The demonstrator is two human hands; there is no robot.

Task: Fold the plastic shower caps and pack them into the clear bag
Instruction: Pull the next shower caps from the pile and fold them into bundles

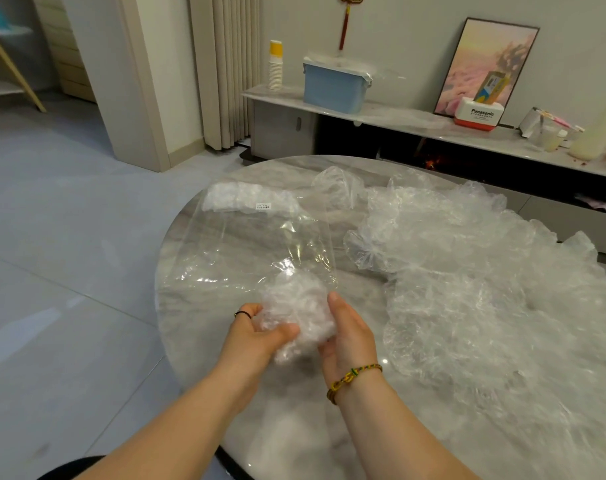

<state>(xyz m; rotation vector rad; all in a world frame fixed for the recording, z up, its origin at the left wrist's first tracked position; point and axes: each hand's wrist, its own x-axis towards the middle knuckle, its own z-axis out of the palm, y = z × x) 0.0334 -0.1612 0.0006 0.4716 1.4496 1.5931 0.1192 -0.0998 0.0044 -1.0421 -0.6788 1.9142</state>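
Note:
A bunched, folded shower cap (pixel 296 315) of whitish crinkled plastic sits between both hands just above the table. My left hand (pixel 260 332) grips it from the left, thumb across its lower front. My right hand (pixel 350 336) cups it from the right with fingers behind it. Right beyond it lies the clear bag (pixel 256 237), flat on the table, its near open edge by the cap and a small white label near its far end. Folded caps (pixel 239 199) show inside the bag's far end. Several loose shower caps (pixel 474 271) spread over the table's right half.
The round marble table (pixel 346 427) has its left edge close to my left forearm; grey tiled floor lies beyond. Behind stands a low cabinet (pixel 284 133) with a blue box (pixel 332 86), stacked paper cups (pixel 274 67), a white-and-red box (pixel 478 114) and a framed picture (pixel 481 64).

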